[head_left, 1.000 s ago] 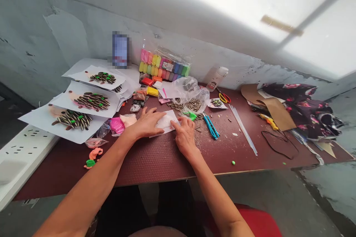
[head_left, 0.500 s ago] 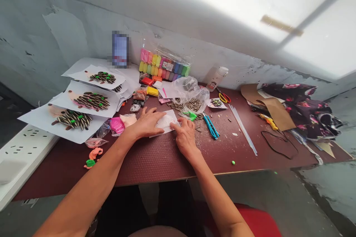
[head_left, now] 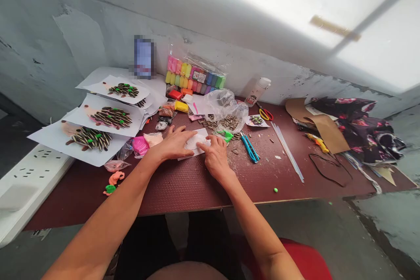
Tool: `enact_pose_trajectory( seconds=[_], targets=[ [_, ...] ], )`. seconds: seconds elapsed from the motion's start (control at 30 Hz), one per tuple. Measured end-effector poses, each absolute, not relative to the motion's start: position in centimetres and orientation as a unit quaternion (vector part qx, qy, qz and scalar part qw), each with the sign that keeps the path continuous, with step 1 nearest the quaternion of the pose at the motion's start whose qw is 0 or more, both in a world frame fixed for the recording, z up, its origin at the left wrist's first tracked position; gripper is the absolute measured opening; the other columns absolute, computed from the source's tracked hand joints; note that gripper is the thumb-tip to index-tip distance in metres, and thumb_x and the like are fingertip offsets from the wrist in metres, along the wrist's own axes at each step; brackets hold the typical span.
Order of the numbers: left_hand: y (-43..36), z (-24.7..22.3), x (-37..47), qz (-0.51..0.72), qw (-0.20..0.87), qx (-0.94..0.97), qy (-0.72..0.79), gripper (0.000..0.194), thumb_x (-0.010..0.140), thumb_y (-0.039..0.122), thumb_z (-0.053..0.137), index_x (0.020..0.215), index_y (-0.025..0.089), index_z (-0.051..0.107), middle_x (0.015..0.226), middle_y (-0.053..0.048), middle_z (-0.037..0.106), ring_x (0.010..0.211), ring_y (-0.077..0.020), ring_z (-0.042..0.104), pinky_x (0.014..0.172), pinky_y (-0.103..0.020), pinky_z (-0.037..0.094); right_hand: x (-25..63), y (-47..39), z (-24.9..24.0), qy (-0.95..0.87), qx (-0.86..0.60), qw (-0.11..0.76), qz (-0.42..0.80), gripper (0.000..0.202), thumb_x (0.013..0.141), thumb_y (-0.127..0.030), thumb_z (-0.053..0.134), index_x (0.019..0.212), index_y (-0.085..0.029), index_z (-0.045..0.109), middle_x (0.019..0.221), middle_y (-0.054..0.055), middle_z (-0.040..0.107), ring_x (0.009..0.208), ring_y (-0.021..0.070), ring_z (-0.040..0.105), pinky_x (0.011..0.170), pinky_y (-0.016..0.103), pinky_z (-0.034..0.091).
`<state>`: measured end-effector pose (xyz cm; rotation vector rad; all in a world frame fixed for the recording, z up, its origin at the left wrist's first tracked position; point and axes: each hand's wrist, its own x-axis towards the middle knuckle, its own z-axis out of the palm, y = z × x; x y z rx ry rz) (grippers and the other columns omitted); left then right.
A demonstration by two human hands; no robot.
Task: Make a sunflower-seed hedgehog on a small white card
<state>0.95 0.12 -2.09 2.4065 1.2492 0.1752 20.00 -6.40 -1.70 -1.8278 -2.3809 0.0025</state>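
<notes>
A small sheet of white paper [head_left: 200, 133] lies on the table between my hands, with a flat white patch [head_left: 193, 141], seemingly soft clay, spread on it. My left hand [head_left: 175, 143] rests across the sheet's left side, fingers spread and thumb on the lower edge. From the right, my right hand [head_left: 216, 154] presses a fingertip onto the white patch; its other fingers are bent and seem to hold nothing. Just beyond the hands lie a pile of striped sunflower seeds [head_left: 229, 122] and bright green clay [head_left: 226, 135] in clear wrapping.
Seed-and-clay hedgehog pictures [head_left: 110, 117] are stacked at left, near a white power strip [head_left: 39, 170]. Packs of coloured clay [head_left: 197, 76] stand against the wall. A blue box cutter [head_left: 250, 148], scissors [head_left: 265, 113], clear glue sticks [head_left: 288, 153] and a bottle [head_left: 257, 92] are to the right.
My right fingertip has shifted slightly left, further onto the white patch. My left hand stays spread on the paper. The whole view has moved a little.
</notes>
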Motion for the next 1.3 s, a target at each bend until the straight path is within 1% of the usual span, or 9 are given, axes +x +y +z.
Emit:
enact_pose_trajectory(
  seconds=[0.2, 0.3, 0.37, 0.5, 0.67, 0.73, 0.93, 1.17, 1.3],
  targets=[
    [1.1, -1.8, -0.1, 0.194, 0.232, 0.838, 0.455, 0.056, 0.086, 0.036, 0.057, 0.141, 0.027, 0.062, 0.149, -0.006, 0.062, 0.143, -0.0307, 0.048, 0.122, -0.051, 0.032, 20.2, -7.5, -1.7, -0.794, -0.601, 0.093, 0.011, 0.050, 0.092, -0.007, 0.052, 0.127, -0.036, 0.074, 0.135, 0.009, 0.056, 0.120, 0.0273, 0.043, 0.103, 0.043, 0.032],
    [1.6, -1.3, -0.6, 0.284, 0.259, 0.787, 0.483, 0.046, 0.089, 0.027, 0.047, 0.130, 0.019, 0.068, 0.120, -0.008, 0.076, 0.115, -0.0257, 0.067, 0.106, -0.040, 0.050, 20.1, -7.8, -1.7, -0.797, -0.592, 0.115, 0.017, 0.048, 0.090, -0.005, 0.052, 0.122, -0.033, 0.076, 0.134, 0.009, 0.058, 0.121, 0.0273, 0.044, 0.104, 0.043, 0.032],
    [1.8, -1.0, -0.7, 0.316, 0.267, 0.751, 0.515, 0.045, 0.091, 0.023, 0.041, 0.124, 0.016, 0.070, 0.102, -0.008, 0.078, 0.097, -0.0239, 0.071, 0.094, -0.037, 0.054, 20.1, -8.0, -1.6, -0.784, -0.600, 0.158, 0.016, 0.042, 0.088, -0.005, 0.052, 0.114, -0.027, 0.077, 0.131, 0.009, 0.060, 0.118, 0.0263, 0.047, 0.102, 0.041, 0.034],
    [1.8, -0.8, -0.7, 0.349, 0.246, 0.730, 0.534, 0.045, 0.092, 0.021, 0.036, 0.119, 0.017, 0.071, 0.091, -0.006, 0.075, 0.087, -0.0223, 0.068, 0.086, -0.034, 0.053, 20.2, -8.4, -0.9, -0.761, -0.611, 0.213, 0.032, 0.020, 0.084, -0.010, 0.056, 0.086, -0.021, 0.073, 0.109, 0.008, 0.068, 0.104, 0.0243, 0.054, 0.098, 0.038, 0.037],
    [1.8, -0.9, -0.8, 0.357, 0.217, 0.707, 0.571, 0.042, 0.093, 0.021, 0.037, 0.115, 0.019, 0.072, 0.082, -0.004, 0.072, 0.077, -0.0223, 0.066, 0.080, -0.034, 0.050, 19.8, -9.7, -0.9, -0.743, -0.625, 0.224, 0.083, 0.017, 0.086, -0.010, 0.054, 0.079, -0.020, 0.067, 0.084, 0.004, 0.068, 0.093, 0.0217, 0.060, 0.092, 0.034, 0.039],
    [1.9, -0.9, -0.9, 0.379, 0.206, 0.697, 0.573, 0.041, 0.093, 0.021, 0.037, 0.113, 0.018, 0.073, 0.078, -0.004, 0.071, 0.074, -0.0223, 0.065, 0.077, -0.034, 0.049, 19.6, -10.3, -1.4, -0.738, -0.624, 0.231, 0.109, 0.017, 0.087, -0.010, 0.054, 0.081, -0.020, 0.067, 0.083, 0.004, 0.069, 0.086, 0.0205, 0.061, 0.087, 0.033, 0.041],
    [2.3, -1.6, -0.9, 0.433, 0.227, 0.682, 0.544, 0.033, 0.090, 0.023, 0.044, 0.105, 0.016, 0.073, 0.070, -0.003, 0.070, 0.066, -0.0200, 0.063, 0.071, -0.031, 0.049, 19.4, -11.7, -2.4, -0.737, -0.600, 0.262, 0.168, 0.017, 0.093, -0.011, 0.057, 0.092, -0.019, 0.073, 0.092, 0.006, 0.073, 0.091, 0.0210, 0.064, 0.086, 0.033, 0.044],
    [3.0, -2.6, -0.9, 0.452, 0.224, 0.663, 0.553, 0.024, 0.083, 0.022, 0.055, 0.096, 0.018, 0.075, 0.089, -0.006, 0.078, 0.071, -0.0203, 0.066, 0.077, -0.033, 0.052, 17.9, -12.8, -1.6, -0.755, -0.574, 0.248, 0.196, 0.012, 0.089, -0.013, 0.068, 0.086, -0.023, 0.074, 0.085, 0.002, 0.072, 0.084, 0.0187, 0.062, 0.080, 0.030, 0.042],
    [3.2, -2.9, -1.2, 0.444, 0.220, 0.663, 0.561, 0.029, 0.081, 0.018, 0.049, 0.092, 0.017, 0.076, 0.083, -0.005, 0.076, 0.073, -0.0207, 0.066, 0.077, -0.032, 0.052, 17.0, -12.7, -1.2, -0.783, -0.551, 0.235, 0.167, 0.010, 0.092, -0.015, 0.065, 0.085, -0.021, 0.070, 0.080, 0.002, 0.069, 0.079, 0.0174, 0.059, 0.077, 0.029, 0.038]
  ],
)
